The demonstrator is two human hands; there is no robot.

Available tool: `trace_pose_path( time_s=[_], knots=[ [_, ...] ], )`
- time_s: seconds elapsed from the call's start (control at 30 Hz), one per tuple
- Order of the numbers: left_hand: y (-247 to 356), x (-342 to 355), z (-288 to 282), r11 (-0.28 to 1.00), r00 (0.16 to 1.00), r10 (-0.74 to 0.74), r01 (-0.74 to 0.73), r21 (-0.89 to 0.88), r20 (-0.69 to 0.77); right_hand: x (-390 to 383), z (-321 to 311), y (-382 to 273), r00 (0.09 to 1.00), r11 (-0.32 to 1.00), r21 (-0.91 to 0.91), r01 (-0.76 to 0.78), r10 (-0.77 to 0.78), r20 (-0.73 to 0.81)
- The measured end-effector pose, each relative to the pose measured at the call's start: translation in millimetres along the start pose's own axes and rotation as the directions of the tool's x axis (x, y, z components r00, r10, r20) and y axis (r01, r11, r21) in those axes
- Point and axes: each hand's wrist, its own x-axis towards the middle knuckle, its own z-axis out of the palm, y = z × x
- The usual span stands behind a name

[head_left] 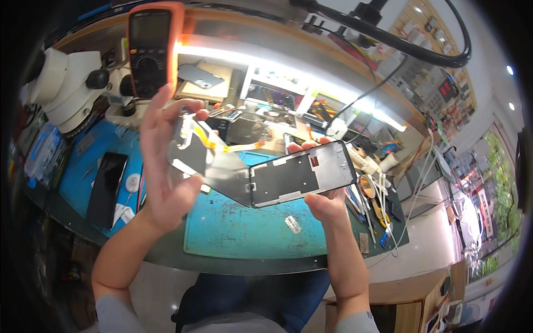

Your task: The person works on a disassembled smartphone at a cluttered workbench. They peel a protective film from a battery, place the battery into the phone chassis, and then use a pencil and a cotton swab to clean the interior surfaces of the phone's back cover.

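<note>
My left hand point(157, 166) is closed around the edges of a dark phone screen panel point(230, 176), which it holds tilted. From the back of this panel an orange flex cable point(226, 148) sticks out to the right. My right hand point(328, 206) grips a black phone frame point(294, 178), with the thumb on the near edge and fingers behind the far edge. The frame's inner side faces me and shows grey and dark areas. The panel's right end meets the frame's left end; whether they are joined I cannot tell. Both are above the workbench.
Below lies a teal work mat point(255, 233) with a small perforated metal plate point(292, 224). On the left are a black phone point(107, 190) and a white microscope point(69, 91). An orange multimeter point(151, 53) stands behind my left hand. Tweezers and pliers point(380, 213) lie right.
</note>
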Motion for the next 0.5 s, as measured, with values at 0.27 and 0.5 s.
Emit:
trace_pose_path(
  time_s=[0.27,0.5],
  knots=[
    [-2,7,1,0.976,0.982,-0.141,0.116,-0.186,-0.129,-17,3,-17,0.981,0.999,-0.003,0.043,-0.043,-0.188],
    [-12,4,-5,0.828,0.921,-0.378,0.293,-0.478,-0.090,-92,18,-10,0.933,0.970,-0.241,-0.016,-0.072,-0.354]
  ],
)
